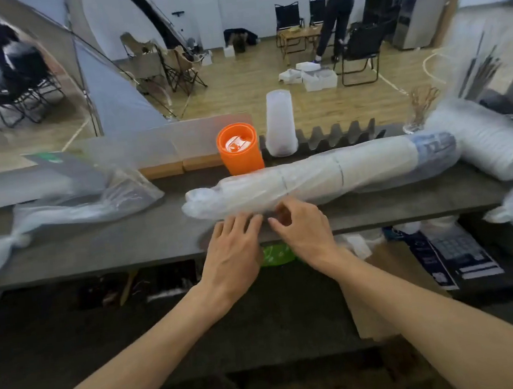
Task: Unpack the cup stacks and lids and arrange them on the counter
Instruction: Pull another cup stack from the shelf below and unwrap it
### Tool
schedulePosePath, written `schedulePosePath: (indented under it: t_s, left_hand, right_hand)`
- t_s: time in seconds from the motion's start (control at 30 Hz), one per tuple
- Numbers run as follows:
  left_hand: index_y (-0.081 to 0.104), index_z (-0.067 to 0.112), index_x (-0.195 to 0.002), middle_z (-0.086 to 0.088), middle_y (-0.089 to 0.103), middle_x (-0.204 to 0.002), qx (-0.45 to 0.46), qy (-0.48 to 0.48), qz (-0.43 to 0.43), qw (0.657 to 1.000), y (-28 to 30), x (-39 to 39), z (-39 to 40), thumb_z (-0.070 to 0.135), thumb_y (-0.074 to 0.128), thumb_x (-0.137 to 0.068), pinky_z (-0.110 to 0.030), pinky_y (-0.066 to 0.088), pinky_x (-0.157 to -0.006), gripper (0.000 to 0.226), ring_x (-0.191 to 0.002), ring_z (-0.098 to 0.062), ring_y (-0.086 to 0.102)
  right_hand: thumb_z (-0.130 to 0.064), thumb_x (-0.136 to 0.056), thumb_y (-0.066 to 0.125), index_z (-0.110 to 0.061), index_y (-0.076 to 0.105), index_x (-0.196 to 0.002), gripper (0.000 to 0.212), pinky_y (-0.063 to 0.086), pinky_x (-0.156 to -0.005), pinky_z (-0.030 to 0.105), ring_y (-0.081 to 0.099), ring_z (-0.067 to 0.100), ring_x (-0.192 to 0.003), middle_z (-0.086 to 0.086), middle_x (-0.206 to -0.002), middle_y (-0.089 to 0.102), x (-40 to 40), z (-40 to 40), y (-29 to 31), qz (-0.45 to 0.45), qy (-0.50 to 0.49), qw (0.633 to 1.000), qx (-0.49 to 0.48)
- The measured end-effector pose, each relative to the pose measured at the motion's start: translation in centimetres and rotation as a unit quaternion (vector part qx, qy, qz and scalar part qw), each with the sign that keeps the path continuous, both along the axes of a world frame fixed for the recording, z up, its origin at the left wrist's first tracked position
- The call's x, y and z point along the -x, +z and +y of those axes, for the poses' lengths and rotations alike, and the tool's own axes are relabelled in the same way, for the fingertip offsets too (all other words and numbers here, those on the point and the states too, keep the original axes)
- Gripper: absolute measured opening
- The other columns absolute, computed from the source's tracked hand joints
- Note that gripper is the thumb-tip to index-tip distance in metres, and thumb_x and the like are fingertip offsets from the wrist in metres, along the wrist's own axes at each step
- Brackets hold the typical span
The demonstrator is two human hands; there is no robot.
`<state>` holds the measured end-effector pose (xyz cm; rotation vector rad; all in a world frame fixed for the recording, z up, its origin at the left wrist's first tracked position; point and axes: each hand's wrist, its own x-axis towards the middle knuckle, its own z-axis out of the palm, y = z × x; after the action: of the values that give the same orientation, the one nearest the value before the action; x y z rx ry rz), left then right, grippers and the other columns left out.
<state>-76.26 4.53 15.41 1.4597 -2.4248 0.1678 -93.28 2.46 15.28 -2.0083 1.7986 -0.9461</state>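
You are steadying the bagged cup stack (320,176), lying lengthwise on the counter (126,241), with your left hand (233,254), fingers flat and spread, while your right hand (304,230) is pinching the wrap, apparently to open it.

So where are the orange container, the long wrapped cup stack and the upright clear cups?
orange container (239,154): head view, front wall.
wrapped cup stack (342,170): head view, mid-length.
upright clear cups (279,121): head view, side wall.
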Motion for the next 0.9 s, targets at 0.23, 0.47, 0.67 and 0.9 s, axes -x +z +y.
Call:
schedulePosePath:
  t_s: [0.23, 0.47, 0.67, 0.9]
  left_hand:
    - [0.06, 0.016, -0.125, -0.006, 0.062, -0.122, -0.008, 0.122, -0.003, 0.993, -2.1, -16.8, 6.3, 0.017, 0.072, -0.081, -0.042, 0.05, -0.094, 0.045, -0.11, -0.026, 0.059]
    - [0.057, 0.019, -0.132, -0.004, 0.059, -0.128, -0.066, 0.215, -0.02, 0.974, -6.1, -37.2, 14.8, 0.019, 0.066, -0.089, -0.039, 0.048, -0.098, 0.044, -0.115, -0.023, 0.057]
    - [0.049, 0.022, -0.141, -0.002, 0.053, -0.139, -0.198, 0.194, -0.078, 0.957, -10.9, -48.7, 19.4, 0.027, 0.064, -0.094, -0.039, 0.04, -0.11, 0.049, -0.127, -0.021, 0.052]
    - [0.053, 0.017, -0.128, -0.007, 0.058, -0.128, -0.312, 0.063, -0.232, 0.919, -19.4, -55.6, 18.3, 0.019, 0.056, -0.09, -0.042, 0.04, -0.1, 0.038, -0.121, -0.029, 0.055]
  right_hand:
    - [-0.034, -0.092, 0.067, -0.023, 0.062, -0.096, 0.014, 0.057, -0.075, 0.041, 0.064, 0.014, -0.081, -0.006, -0.09, 0.067, -16.4, 3.6, -2.0, 0.047, 0.096, 0.994, 0.002]
    - [-0.031, -0.094, 0.067, -0.02, 0.064, -0.1, 0.013, 0.057, -0.075, 0.038, 0.064, 0.013, -0.081, -0.005, -0.089, 0.068, -36.5, 10.4, -5.7, 0.027, 0.146, 0.988, -0.037]
    - [-0.032, -0.094, 0.069, -0.026, 0.063, -0.104, 0.013, 0.06, -0.077, 0.033, 0.064, 0.007, -0.082, -0.009, -0.092, 0.066, -48.7, 17.2, -11.5, -0.034, 0.12, 0.976, -0.181]
    - [-0.039, -0.09, 0.069, -0.026, 0.065, -0.097, 0.015, 0.057, -0.077, 0.038, 0.067, 0.015, -0.085, -0.009, -0.088, 0.069, -56.3, 17.6, -20.6, -0.079, 0.051, 0.957, -0.276]
